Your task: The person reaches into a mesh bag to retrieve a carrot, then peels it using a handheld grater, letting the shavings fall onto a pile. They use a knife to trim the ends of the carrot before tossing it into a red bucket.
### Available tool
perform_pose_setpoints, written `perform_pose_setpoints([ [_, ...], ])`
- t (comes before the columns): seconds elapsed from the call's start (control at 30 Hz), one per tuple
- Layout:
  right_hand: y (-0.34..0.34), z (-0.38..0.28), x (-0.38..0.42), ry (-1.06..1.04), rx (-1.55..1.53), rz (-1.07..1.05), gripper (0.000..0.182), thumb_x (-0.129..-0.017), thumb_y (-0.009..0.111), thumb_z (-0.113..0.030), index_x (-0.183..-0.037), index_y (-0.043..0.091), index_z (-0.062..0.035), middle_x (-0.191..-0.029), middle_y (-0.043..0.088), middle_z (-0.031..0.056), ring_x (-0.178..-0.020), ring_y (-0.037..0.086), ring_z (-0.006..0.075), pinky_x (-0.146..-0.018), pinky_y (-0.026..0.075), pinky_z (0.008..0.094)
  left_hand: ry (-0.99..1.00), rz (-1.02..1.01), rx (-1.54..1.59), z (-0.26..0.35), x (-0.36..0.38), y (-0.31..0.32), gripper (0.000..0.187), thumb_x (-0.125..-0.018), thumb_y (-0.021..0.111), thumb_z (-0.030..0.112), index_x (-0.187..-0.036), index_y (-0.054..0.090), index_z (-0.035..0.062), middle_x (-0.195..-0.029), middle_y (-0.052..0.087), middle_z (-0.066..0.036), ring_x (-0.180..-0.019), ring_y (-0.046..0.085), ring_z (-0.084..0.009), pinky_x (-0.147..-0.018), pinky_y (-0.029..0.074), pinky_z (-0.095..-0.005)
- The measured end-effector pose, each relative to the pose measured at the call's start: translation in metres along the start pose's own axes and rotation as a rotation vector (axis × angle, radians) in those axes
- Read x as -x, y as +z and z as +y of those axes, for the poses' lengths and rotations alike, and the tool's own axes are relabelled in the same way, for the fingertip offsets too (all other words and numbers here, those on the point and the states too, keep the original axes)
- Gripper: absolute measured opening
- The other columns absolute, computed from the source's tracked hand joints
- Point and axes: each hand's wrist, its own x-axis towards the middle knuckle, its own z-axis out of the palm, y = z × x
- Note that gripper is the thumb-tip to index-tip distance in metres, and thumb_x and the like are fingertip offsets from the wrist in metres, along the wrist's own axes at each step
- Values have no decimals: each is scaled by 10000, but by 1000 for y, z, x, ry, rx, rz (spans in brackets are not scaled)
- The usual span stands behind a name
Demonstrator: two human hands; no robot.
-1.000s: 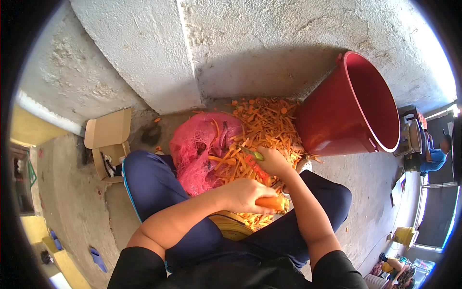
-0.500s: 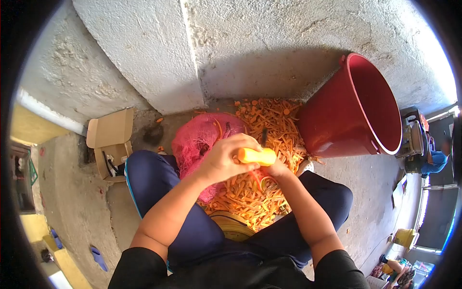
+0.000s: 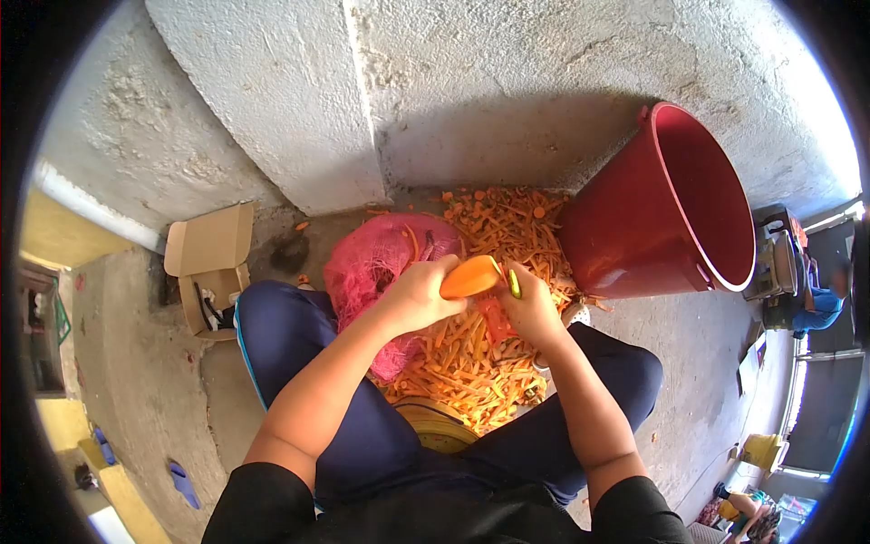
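Observation:
My left hand [image 3: 419, 295] is wrapped round a thick orange carrot [image 3: 470, 277], its smooth pale end pointing toward my other hand. My right hand [image 3: 533, 308] is closed on a peeler [image 3: 515, 284]; a yellow-green part of it shows above the fingers, while its blade cannot be made out. Just under the right hand is a red-orange piece [image 3: 495, 319], blurred. Below both hands lies a wide heap of carrot peelings [image 3: 480, 363]. A pink mesh sack [image 3: 385, 249] sits beyond my left wrist, partly covered by the hand.
A large dark red bucket [image 3: 625, 213] leans at the right beside the wall [image 3: 489, 82]. An open cardboard box [image 3: 213, 263] stands at the left. Between my legs is a yellow rounded thing [image 3: 437, 424]. Another person [image 3: 820, 308] is far off at the right.
The carrot has tilted, its right end now higher. My right hand has moved up and right, out from behind the carrot, bringing the yellow-green part into view.

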Motion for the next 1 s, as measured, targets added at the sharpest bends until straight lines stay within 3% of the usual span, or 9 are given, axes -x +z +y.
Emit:
perform_pose_setpoints([
  [0.17, -8, -13, 6, 59, 148, -185, 245, -802, 527, -232, -953, 510, -39, -706, 555, 207, -713, 551, 363, -622, 415, 401, 46, 107, -11, -7, -3, 2, 330, -630, 661, 101, -890, 478, 12, -754, 559, -170, -737, 567, -312, -638, 427, -346],
  [0.27, -7, -13, 6, 47, 222, -180, 257, -802, 530, -237, -962, 503, -37, -701, 554, 204, -704, 549, 358, -620, 413, 402, 67, 127, -35, -7, -3, 2, 331, -626, 665, 108, -880, 475, 13, -733, 560, -173, -722, 568, -325, -618, 432, -351],
  [0.37, -3, -2, 6, 12, 71, -120, 253, -804, 528, -227, -961, 517, -30, -638, 538, 131, -604, 550, 236, -592, 411, 351, 81, 149, -60, -4, -4, 1, 332, -621, 668, 110, -871, 472, 15, -718, 560, -179, -712, 567, -336, -601, 434, -359],
  [0.67, -6, -1, 2, 35, 159, -178, 230, -803, 528, -227, -889, 513, -14, -651, 527, 145, -609, 514, 244, -604, 400, 348, 74, 161, -106, -13, -5, 6, 355, -614, 675, 117, -895, 485, 11, -731, 567, -187, -713, 574, -335, -598, 448, -357],
  [0.77, -6, -3, 3, 42, 113, -164, 246, -797, 526, -246, -870, 495, -14, -695, 540, 211, -681, 517, 374, -606, 399, 402, 57, 162, -107, -10, -6, 3, 368, -612, 678, 119, -909, 490, 9, -740, 570, -191, -721, 576, -335, -605, 452, -358],
  [0.87, -6, -1, 2, 49, 106, -182, 245, -798, 521, -247, -874, 498, -15, -703, 543, 212, -684, 520, 370, -612, 399, 402, 53, 143, -116, -9, -5, 3, 371, -613, 678, 120, -913, 491, 9, -740, 570, -193, -722, 576, -336, -608, 454, -359],
  [0.97, -6, -1, 2, 50, 102, -180, 223, -799, 534, -222, -858, 505, -9, -645, 523, 147, -601, 501, 253, -598, 397, 348, 63, 148, -117, -9, -6, 3, 364, -615, 677, 120, -908, 492, 8, -736, 570, -192, -719, 576, -336, -605, 453, -359],
  [1.0, -6, -2, 2, 49, 102, -181, 224, -798, 534, -221, -867, 508, -10, -651, 527, 149, -606, 506, 254, -601, 398, 347, 60, 144, -121, -10, -6, 3, 362, -615, 677, 121, -906, 493, 8, -736, 570, -191, -718, 576, -336, -603, 452, -358],
])
